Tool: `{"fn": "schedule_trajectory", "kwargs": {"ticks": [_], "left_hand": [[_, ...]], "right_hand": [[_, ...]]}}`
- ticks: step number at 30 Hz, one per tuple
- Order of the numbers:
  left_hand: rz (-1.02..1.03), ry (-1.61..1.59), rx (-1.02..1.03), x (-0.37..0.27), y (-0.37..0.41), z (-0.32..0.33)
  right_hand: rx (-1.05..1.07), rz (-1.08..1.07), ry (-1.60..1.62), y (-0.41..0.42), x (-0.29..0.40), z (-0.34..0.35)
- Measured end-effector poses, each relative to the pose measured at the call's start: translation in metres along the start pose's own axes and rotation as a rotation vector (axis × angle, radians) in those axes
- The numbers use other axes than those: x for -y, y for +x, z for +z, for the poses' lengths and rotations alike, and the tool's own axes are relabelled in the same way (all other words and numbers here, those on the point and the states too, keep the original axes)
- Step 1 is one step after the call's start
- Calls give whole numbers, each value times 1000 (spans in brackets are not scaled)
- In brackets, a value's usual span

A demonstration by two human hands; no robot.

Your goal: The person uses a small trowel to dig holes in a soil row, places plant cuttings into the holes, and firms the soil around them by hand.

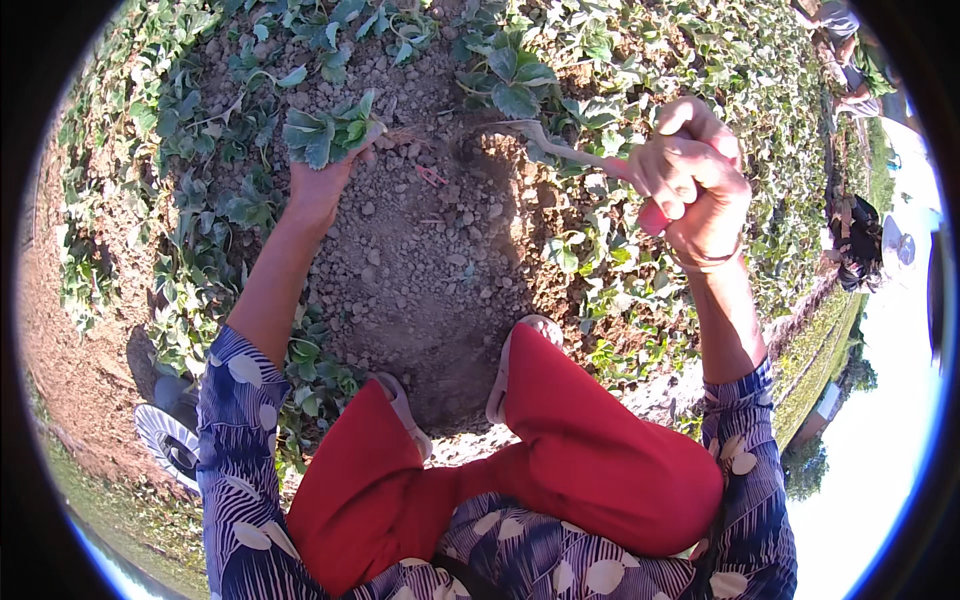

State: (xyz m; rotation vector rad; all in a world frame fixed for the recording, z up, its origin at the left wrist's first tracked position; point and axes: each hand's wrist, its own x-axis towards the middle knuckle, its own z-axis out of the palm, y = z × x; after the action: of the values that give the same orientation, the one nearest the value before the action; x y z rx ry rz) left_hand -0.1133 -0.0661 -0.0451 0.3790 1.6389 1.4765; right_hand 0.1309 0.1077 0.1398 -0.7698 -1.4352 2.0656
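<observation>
My left hand (334,169) is closed around a small leafy strawberry plant (322,135), whose thin roots (409,136) stick out to the right over the soil. In my right hand (690,180) is the red handle of a small hand tool with a bent metal shank (559,146). The tool's tip points left, near the ground beside a strawberry plant (517,82); its end is hard to make out. Between my hands lies loose, cloddy soil (420,255) with a small red clip-like object (431,175) on it.
Strawberry plants (202,142) grow on the left and more (772,97) on the right. My feet in light shoes (540,330) rest at the bare soil's near edge. A ribbed round object (169,446) stands at lower left. Other people (847,45) are at the far right.
</observation>
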Motion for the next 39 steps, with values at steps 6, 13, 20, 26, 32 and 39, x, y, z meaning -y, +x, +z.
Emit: {"fn": "schedule_trajectory", "kwargs": {"ticks": [6,13,20,26,32,39], "left_hand": [[118,-184,115,32,13,76],[512,537,230,25,10,104],[640,883,494,25,15,96],[705,941,402,27,8,104],[480,1028,379,18,14,96],[781,1068,166,-3,-15,43]], "right_hand": [[-90,211,97,-31,-60,7],[96,308,-270,-59,-28,8],[398,88,-651,-61,36,-8],[217,200,-612,-39,3,3],[193,264,-512,-30,16,10],[128,-48,-105,-23,22,-18]]}}
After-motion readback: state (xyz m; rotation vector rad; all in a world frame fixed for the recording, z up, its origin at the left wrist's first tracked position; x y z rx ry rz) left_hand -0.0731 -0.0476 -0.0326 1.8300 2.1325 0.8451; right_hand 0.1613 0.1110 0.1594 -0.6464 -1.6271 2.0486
